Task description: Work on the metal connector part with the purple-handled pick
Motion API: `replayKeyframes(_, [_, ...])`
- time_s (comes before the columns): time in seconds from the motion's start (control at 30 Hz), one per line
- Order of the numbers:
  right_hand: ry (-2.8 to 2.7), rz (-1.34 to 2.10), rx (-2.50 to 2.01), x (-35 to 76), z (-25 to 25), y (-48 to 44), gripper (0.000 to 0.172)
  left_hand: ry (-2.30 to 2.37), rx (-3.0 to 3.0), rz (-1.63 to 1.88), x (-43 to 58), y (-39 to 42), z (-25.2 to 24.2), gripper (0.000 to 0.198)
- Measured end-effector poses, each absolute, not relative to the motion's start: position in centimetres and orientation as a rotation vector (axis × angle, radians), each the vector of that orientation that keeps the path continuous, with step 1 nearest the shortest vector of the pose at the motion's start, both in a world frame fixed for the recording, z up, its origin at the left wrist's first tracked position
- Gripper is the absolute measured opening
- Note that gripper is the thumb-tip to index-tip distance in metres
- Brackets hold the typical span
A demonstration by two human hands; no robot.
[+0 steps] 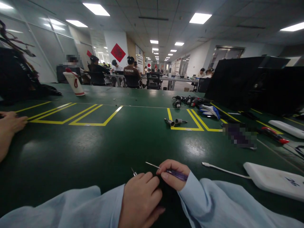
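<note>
My right hand (174, 174) is closed round a small screwdriver (177, 174) with a see-through purple handle. Its thin shaft points left, past the fingertips. Just beside it, my left hand (143, 196) is closed, back upward, on a small metal part with a thin pin (134, 172). Only the tip of that part shows; the fingers hide the rest. Both hands are low over the green table (99, 167), close together. Farther off lie two metal connector-like pieces, a left one (170, 122) and a right one (180, 121), near a yellow tape line.
At right are a white power bank (273, 180) with a cable (225, 171), a blurred-out phone-like slab (239, 135) and a red-black tool (275, 135). Behind lie dark cabled parts (187, 100), gloves (209, 111) and monitors (249, 79). A cup (74, 83) and another person's hand (11, 125) are at left.
</note>
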State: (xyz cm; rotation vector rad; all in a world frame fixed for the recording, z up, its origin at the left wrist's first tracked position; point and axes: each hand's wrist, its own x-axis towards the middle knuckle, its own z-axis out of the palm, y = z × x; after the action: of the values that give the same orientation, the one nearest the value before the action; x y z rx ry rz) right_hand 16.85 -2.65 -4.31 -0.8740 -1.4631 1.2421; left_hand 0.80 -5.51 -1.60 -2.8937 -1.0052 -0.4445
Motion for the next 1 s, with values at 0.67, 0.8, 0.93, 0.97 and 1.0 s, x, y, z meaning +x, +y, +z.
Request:
replayKeyframes(0.67, [-1.374, 1.321, -0.9, 16.7, -3.6, -3.6, 0.027, -0.772, -2.976, -0.436, 1.0, -5.4, -1.7, 0.015])
replayKeyframes(0.8, [-1.387, 1.299, -0.931, 16.7, -3.4, -3.6, 0.026, -0.737, -3.058, -0.374, 0.8, -5.4, -0.7, 0.021])
replayKeyframes(0.93, [-1.421, 1.285, -0.941, 16.9, -3.5, -3.6, 0.027, -0.686, -3.045, -0.283, 0.6, -5.1, -0.5, 0.018])
replayKeyframes(0.97, [-1.43, 1.28, -0.947, 16.9, -3.5, -3.6, 0.027, -0.693, -3.024, -0.269, 0.6, -5.0, -0.6, 0.017])
replayKeyframes(1.0, [-1.442, 1.272, -0.952, 16.9, -3.5, -3.6, 0.027, -0.699, -2.996, -0.27, 0.6, -4.8, -0.7, 0.015])
